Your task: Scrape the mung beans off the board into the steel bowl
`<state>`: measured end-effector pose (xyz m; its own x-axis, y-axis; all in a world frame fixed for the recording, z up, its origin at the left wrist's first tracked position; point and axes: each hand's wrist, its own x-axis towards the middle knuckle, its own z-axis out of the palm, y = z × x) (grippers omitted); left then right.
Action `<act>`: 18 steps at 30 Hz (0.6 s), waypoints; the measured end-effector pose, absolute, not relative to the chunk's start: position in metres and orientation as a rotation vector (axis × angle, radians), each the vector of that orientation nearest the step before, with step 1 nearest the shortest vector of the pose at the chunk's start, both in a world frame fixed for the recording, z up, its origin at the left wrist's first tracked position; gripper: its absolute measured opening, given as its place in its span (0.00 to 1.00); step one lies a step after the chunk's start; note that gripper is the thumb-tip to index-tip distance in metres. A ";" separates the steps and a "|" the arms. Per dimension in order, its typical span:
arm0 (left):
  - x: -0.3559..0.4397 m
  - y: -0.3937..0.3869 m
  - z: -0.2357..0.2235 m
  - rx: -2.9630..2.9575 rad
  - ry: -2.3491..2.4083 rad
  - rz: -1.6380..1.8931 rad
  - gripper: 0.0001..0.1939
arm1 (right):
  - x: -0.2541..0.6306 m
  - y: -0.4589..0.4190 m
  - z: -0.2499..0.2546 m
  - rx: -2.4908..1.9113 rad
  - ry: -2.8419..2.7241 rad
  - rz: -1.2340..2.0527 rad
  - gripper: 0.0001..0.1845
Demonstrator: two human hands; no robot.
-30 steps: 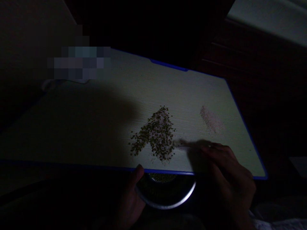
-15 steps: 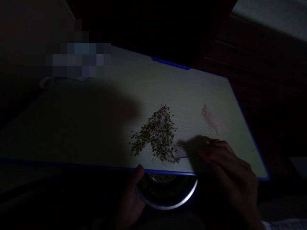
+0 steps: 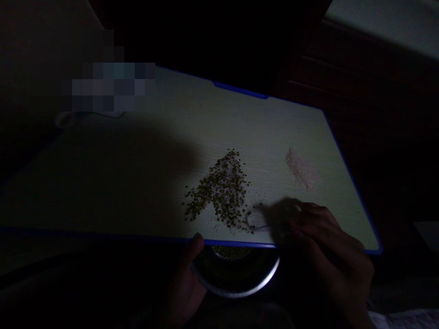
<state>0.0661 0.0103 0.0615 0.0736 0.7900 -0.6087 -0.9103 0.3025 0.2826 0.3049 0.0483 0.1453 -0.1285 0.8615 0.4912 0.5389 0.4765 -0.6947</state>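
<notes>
The right hand [image 3: 329,242] sits at the near right of the board, fingers curled and pinched around what looks like a thin pale stick [image 3: 263,227], whose tip lies just beside the near right edge of a loose mound of small green seeds [image 3: 222,187]. The seeds are mixed with pale grains and spread toward the near edge. Loose grains this small shift at the lightest touch, so a low tip and short, light strokes suit this kind of work, with the wrist kept clear of the mound.

The left hand [image 3: 187,285] is mostly lost in the dark below the board. Only its thumb [image 3: 197,244] shows clearly, reaching up at the near blue edge, so whether it grips anything cannot be told. Just beyond it, a steel bowl [image 3: 255,282] sits under that edge, with green seeds [image 3: 230,252] inside.

The white board [image 3: 260,128] with its blue rim carries a separate streak of pinkish grains [image 3: 301,168] to the right of the mound. The right hand's shadow [image 3: 283,219] falls across the work area, and the light is poor — single grains are hard to pick out. Dark wooden drawers [image 3: 343,91] stand beyond the far right corner.
</notes>
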 end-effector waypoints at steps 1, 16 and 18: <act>0.066 0.010 0.061 -0.201 0.789 1.281 0.09 | 0.304 0.048 0.145 -1.188 -1.793 0.438 0.22; 0.067 0.009 0.057 -0.201 0.734 1.285 0.07 | 0.302 0.048 0.142 -1.239 -1.722 0.389 0.21; 0.067 0.008 0.055 -0.203 0.712 1.291 0.07 | 0.304 0.049 0.143 -1.180 -1.801 0.403 0.22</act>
